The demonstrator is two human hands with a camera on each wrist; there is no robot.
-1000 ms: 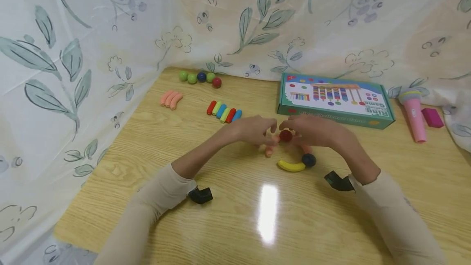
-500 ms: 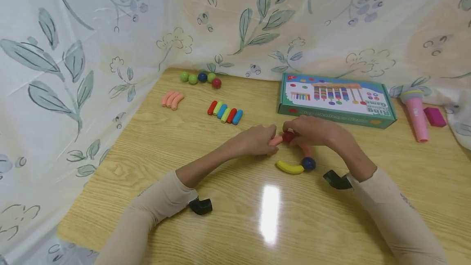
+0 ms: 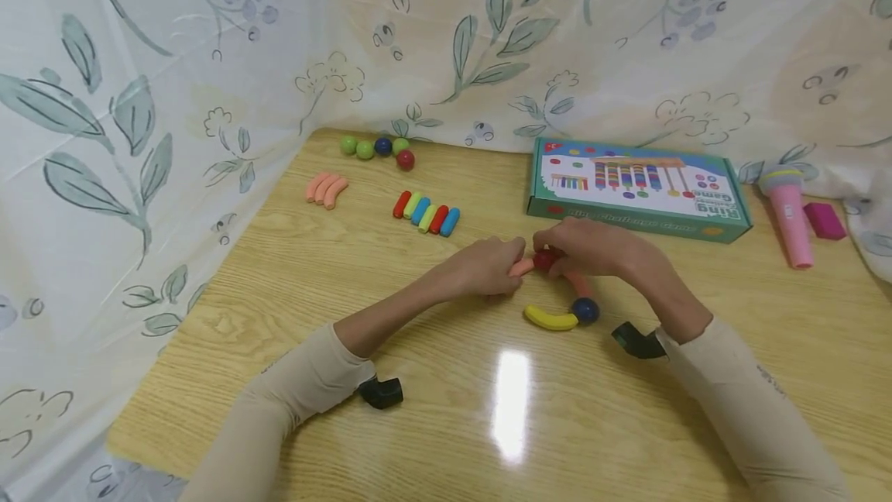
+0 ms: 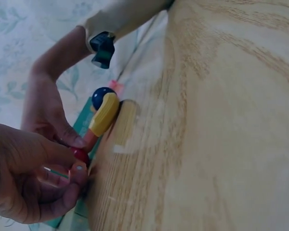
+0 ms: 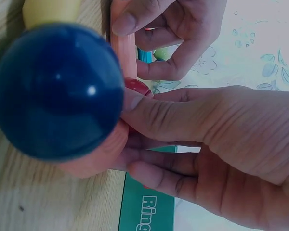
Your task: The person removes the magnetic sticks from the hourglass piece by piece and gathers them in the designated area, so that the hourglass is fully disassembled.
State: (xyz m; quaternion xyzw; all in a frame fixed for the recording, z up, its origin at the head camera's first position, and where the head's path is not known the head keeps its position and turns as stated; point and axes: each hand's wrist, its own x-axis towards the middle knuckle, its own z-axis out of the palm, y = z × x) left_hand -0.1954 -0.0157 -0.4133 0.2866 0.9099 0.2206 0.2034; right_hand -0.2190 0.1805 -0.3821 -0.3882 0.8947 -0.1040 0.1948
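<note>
Near the middle of the table, my left hand (image 3: 488, 266) pinches a salmon-coloured curved stick (image 3: 523, 266) between thumb and fingers. Its end meets a red ball (image 3: 544, 259), which my right hand (image 3: 588, 246) holds between thumb and fingertips. From that ball a second salmon curved stick (image 3: 577, 283) runs to a dark blue ball (image 3: 585, 310), and a yellow curved stick (image 3: 552, 318) joins the blue ball's left side. The right wrist view has the blue ball (image 5: 58, 91) large in front, with the red ball (image 5: 138, 86) partly hidden by my right thumb.
Beyond the hands lies a green "Ring Challenge Game" box (image 3: 637, 188). A pink toy microphone (image 3: 787, 219) and magenta block (image 3: 825, 221) lie right. Back left are coloured short rods (image 3: 426, 213), salmon sticks (image 3: 327, 190), several green and blue balls (image 3: 365, 149) and a red ball (image 3: 406, 159).
My left hand has closed around the salmon stick and brought its end against the red ball, which my right hand now grips. The loose red ball at the back has shifted slightly left.
</note>
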